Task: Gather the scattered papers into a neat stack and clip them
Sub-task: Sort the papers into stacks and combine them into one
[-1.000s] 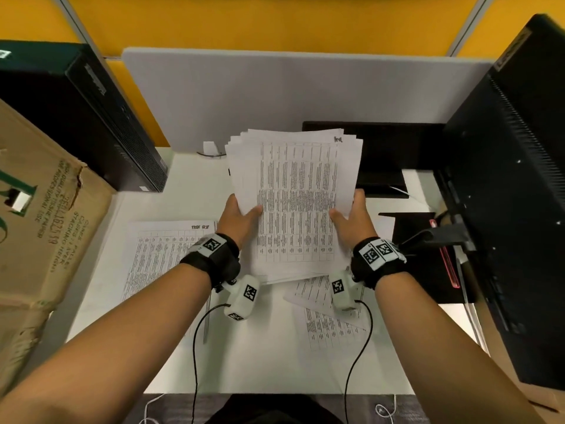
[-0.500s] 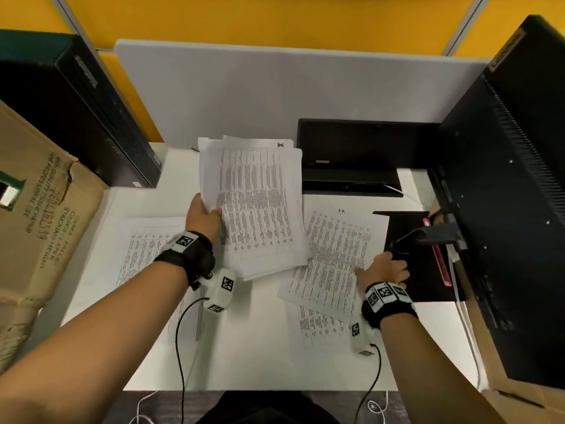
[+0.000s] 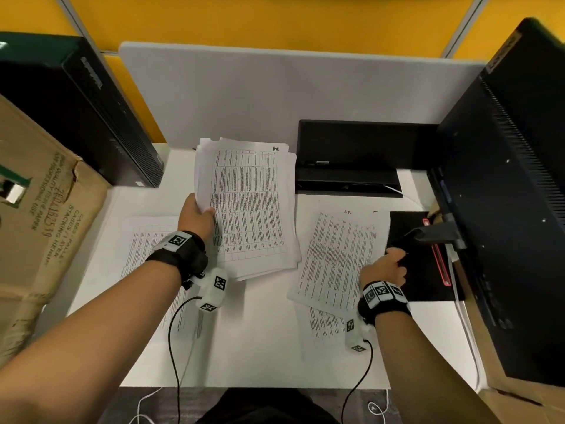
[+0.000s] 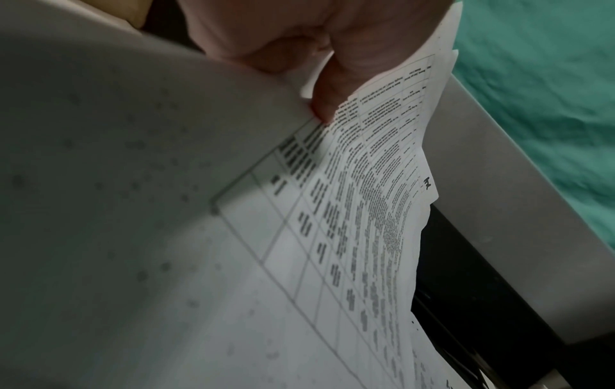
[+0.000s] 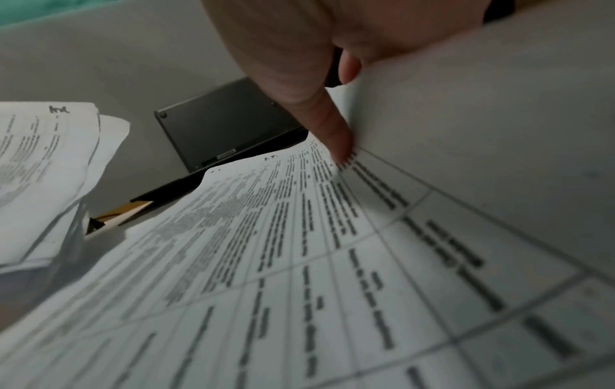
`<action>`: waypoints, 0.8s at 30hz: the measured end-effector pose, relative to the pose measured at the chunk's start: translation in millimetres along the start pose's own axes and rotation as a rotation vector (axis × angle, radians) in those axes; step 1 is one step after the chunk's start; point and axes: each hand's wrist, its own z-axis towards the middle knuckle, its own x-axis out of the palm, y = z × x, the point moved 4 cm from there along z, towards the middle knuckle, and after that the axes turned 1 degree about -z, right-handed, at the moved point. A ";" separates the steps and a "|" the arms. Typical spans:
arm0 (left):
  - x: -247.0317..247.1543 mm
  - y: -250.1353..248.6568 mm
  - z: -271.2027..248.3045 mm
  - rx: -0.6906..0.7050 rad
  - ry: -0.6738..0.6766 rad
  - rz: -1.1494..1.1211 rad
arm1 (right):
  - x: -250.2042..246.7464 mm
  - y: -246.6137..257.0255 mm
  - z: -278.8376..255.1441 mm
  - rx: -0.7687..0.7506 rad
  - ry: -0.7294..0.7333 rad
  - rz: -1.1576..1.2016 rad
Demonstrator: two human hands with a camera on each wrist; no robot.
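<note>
My left hand grips a thick, uneven stack of printed papers by its left edge and holds it tilted above the white desk. In the left wrist view the thumb lies on the top page. My right hand is at the right edge of a loose printed sheet on the desk. Its thumb presses on top of the sheet with the edge curling up against the palm. A second sheet lies under that one, and another sheet lies below my left forearm.
A black mat with a red pen lies just right of my right hand, under a large dark monitor. A black laptop-like device stands at the back, a cardboard box and a black tower at the left.
My right hand let go of the stack and dropped down-right to the loose sheet. My left hand carried the stack leftward alone.
</note>
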 end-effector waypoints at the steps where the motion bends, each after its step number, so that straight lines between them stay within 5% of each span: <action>1: -1.8 -0.1 -0.5 -0.003 -0.003 -0.003 | -0.8 1.1 1.4 0.006 0.029 0.075; 10: -30.3 -2.7 13.9 0.003 -0.086 0.002 | -46.4 40.8 22.6 -0.227 0.197 0.373; 15: -37.9 -5.6 19.1 0.014 -0.116 0.028 | -18.9 19.6 15.0 -0.166 0.343 -0.018; 18: -35.5 -6.3 18.4 0.011 -0.112 0.037 | 4.4 1.0 -0.6 -0.202 0.256 -0.369; 24: -28.3 -6.7 13.9 -0.013 -0.096 0.002 | 33.9 -20.3 -28.6 -0.190 0.128 -0.508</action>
